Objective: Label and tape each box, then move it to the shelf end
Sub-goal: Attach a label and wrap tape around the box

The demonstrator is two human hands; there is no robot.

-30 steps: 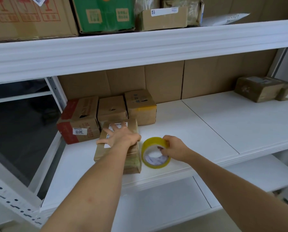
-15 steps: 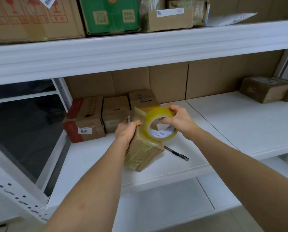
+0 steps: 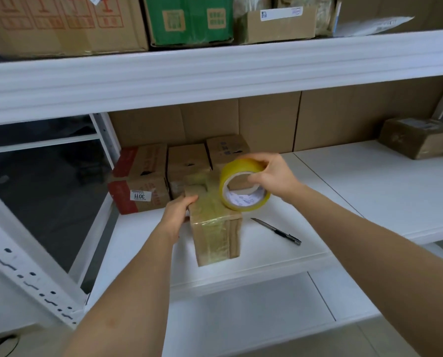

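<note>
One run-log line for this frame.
left hand holds box | right hand holds tape roll on box | knife on shelf

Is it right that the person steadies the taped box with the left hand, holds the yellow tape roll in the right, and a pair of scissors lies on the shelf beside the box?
Not quite: the head view shows a utility knife, not scissors, beside the taped box. The left hand does steady it, and the right hand holds the tape roll.

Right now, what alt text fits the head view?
The left hand steadies a taped box on a white shelf while the right hand holds a yellow tape roll against it. A pen-like tool lies alongside.
</note>
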